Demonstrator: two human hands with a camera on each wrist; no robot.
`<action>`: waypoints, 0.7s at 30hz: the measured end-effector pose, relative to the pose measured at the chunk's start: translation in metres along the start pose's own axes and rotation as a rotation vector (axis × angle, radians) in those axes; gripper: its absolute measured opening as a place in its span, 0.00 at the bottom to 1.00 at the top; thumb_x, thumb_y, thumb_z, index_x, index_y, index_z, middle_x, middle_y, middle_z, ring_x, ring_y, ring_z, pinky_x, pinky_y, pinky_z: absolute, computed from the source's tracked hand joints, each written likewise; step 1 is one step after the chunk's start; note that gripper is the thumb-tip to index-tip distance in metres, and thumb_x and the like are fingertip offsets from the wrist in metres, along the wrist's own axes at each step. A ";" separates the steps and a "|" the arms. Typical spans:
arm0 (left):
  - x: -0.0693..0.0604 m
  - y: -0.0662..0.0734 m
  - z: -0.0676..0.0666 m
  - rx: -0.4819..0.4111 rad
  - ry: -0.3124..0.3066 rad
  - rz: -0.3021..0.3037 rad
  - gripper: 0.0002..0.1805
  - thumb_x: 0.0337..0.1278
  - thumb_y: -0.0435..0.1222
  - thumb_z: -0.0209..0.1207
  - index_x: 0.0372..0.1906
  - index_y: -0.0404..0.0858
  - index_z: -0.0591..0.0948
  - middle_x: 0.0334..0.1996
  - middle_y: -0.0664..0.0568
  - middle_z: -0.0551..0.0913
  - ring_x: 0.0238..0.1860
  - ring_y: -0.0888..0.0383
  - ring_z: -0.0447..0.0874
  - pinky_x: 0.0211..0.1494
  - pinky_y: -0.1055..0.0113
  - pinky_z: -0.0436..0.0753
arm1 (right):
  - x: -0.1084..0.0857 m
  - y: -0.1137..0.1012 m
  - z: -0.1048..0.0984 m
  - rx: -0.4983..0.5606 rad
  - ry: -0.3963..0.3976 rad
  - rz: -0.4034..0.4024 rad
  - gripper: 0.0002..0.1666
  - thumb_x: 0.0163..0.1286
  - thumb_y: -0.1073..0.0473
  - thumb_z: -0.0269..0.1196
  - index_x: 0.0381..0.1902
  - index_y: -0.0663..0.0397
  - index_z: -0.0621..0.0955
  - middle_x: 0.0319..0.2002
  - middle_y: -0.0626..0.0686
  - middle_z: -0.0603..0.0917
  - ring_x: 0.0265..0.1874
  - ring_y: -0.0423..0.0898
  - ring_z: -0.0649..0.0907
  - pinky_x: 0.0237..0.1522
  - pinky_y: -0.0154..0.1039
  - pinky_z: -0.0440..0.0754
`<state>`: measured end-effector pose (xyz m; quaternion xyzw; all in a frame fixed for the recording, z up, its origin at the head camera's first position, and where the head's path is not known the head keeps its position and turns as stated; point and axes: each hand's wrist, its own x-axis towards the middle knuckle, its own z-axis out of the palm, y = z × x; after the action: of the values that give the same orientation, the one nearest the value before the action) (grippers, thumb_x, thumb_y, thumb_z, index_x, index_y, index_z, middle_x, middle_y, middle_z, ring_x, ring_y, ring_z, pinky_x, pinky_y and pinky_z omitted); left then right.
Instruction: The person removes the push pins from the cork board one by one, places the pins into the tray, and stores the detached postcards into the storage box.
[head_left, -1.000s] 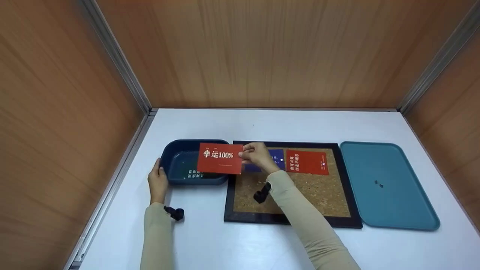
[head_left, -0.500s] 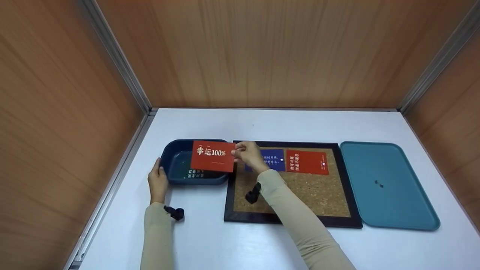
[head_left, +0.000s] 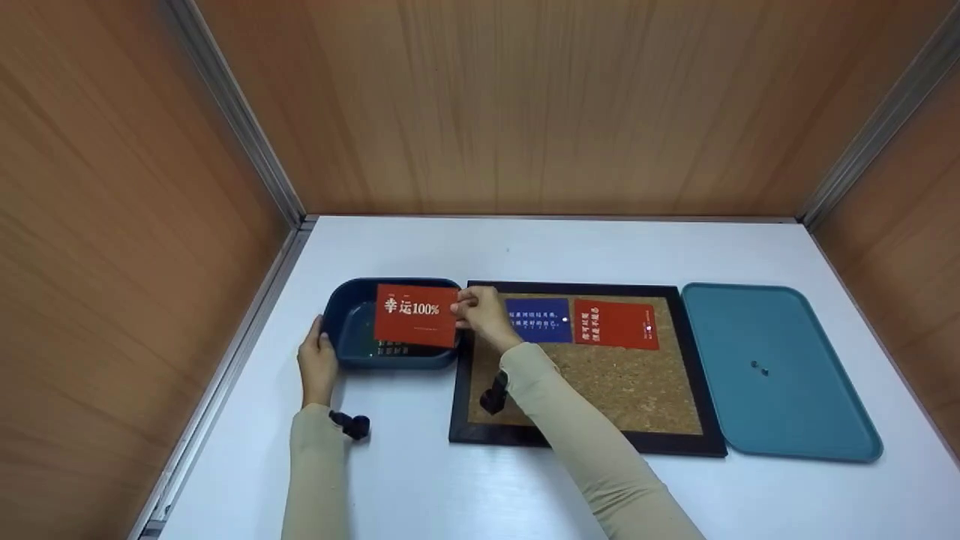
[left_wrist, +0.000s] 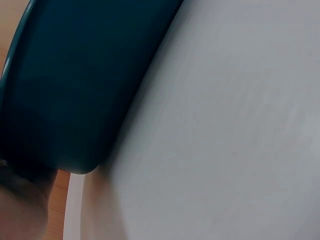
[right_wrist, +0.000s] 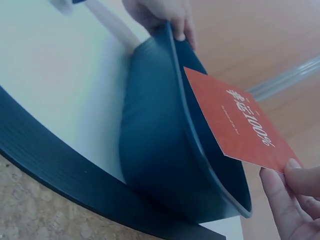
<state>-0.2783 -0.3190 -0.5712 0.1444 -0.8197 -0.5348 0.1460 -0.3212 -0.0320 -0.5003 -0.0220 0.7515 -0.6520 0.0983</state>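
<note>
Left of the framed cork board (head_left: 600, 390), just beside its black frame, we find a dark blue plastic bin (head_left: 397, 362) on the white counter (head_left: 405, 247). At the end of the bin farthest from the board, we see the left hand (head_left: 317, 366) gripping the rim. Also left of the board, we locate the red card (head_left: 415, 319), printed "幸运100%", raised above the bin opening with its printed face toward the head camera. The right hand (head_left: 486, 315), over the board's far left corner, pinches this card by its board-side edge between thumb and fingers. Beneath the card, inside the bin, we note a dark green card (head_left: 391, 350) with white characters, partly hidden. On the far half of the board, we identify a blue card (head_left: 540, 320) and, nearer the board's right edge, a second red card (head_left: 619, 325), both lettered in white. Right of the board, just beside the frame, we see a teal tray (head_left: 780, 420) carrying two objects (head_left: 754, 364) too small to identify.
</note>
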 end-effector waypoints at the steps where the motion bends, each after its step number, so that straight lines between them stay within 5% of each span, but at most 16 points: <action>1: 0.000 0.000 0.000 -0.002 -0.001 0.000 0.25 0.73 0.27 0.37 0.72 0.27 0.57 0.73 0.36 0.57 0.75 0.44 0.51 0.77 0.55 0.55 | 0.000 0.000 0.001 0.004 0.004 -0.001 0.11 0.65 0.74 0.59 0.46 0.72 0.79 0.41 0.65 0.85 0.34 0.47 0.87 0.34 0.36 0.87; 21: -0.002 0.001 0.000 0.001 0.001 -0.010 0.25 0.73 0.28 0.37 0.72 0.29 0.57 0.73 0.37 0.57 0.75 0.45 0.51 0.78 0.55 0.54 | 0.000 0.010 0.016 0.006 0.033 -0.039 0.12 0.65 0.77 0.55 0.46 0.76 0.79 0.37 0.66 0.85 0.29 0.45 0.85 0.32 0.35 0.87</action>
<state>-0.2765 -0.3182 -0.5702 0.1490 -0.8189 -0.5352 0.1437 -0.3176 -0.0458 -0.5126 -0.0255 0.7504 -0.6565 0.0731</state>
